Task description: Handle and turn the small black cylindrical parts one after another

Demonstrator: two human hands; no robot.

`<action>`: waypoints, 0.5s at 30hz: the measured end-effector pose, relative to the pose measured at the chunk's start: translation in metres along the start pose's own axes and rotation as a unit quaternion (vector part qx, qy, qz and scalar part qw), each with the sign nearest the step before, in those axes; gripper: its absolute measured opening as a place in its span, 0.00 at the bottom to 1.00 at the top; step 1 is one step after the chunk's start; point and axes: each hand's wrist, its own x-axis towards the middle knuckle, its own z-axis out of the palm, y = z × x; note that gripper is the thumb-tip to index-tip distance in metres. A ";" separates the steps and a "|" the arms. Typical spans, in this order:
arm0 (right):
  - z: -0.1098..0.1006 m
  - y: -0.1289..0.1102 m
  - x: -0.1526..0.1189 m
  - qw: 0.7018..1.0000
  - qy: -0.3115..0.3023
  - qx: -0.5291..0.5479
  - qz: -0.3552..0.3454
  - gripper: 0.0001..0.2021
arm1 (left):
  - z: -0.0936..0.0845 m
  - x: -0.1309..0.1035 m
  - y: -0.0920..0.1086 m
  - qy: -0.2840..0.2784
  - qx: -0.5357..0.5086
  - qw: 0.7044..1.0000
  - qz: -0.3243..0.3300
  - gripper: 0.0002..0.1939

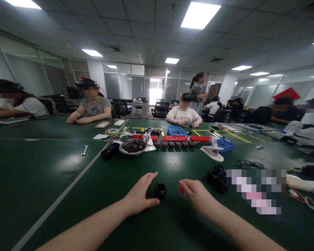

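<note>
A small black round piece with a hollow top [160, 190] stands upright on the green tabletop between my hands. Close along its left side is my left hand [141, 193], open, with thumb and fingers spread apart around that side. I cannot tell whether the thumb tip touches it. My right hand [195, 191] hovers over the table to the right, a gap away from the piece. Its fingers are curled in against the thumb, and nothing shows between them. Farther right, several similar black pieces [218, 177] sit clustered together.
Ahead lie a round metal dish [133, 148], red socket strips [174, 138], blue trays [176, 131] and a white clip base [212, 150]. A wrench [85, 150] rests at left. Glasses [250, 164] and cables are at right. Other people sit around the tables.
</note>
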 end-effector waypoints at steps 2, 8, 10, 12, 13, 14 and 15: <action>0.015 0.003 0.025 0.998 0.043 0.016 -0.034 0.17 | 0.002 0.000 -0.003 0.048 -0.012 0.999 0.016 0.42; 0.046 0.023 0.055 0.984 0.113 0.106 -0.093 0.24 | 0.004 0.004 -0.013 0.110 -0.108 0.988 -0.014 0.42; 0.044 0.027 0.054 0.976 0.090 0.153 -0.129 0.22 | 0.003 0.005 -0.014 0.104 -0.091 0.990 -0.016 0.41; 0.036 0.028 0.052 0.973 0.017 0.181 -0.145 0.24 | 0.001 0.006 -0.014 0.092 -0.053 0.994 -0.013 0.38; 0.031 0.028 0.052 0.972 -0.038 0.184 -0.143 0.26 | 0.000 0.006 -0.013 0.086 -0.039 0.996 -0.008 0.36; 0.026 0.028 0.052 0.970 -0.095 0.178 -0.138 0.28 | -0.001 0.007 -0.012 0.078 -0.030 0.996 0.001 0.34; 0.022 0.027 0.052 0.966 -0.145 0.168 -0.130 0.31 | -0.003 0.008 -0.010 0.072 -0.028 0.997 0.013 0.33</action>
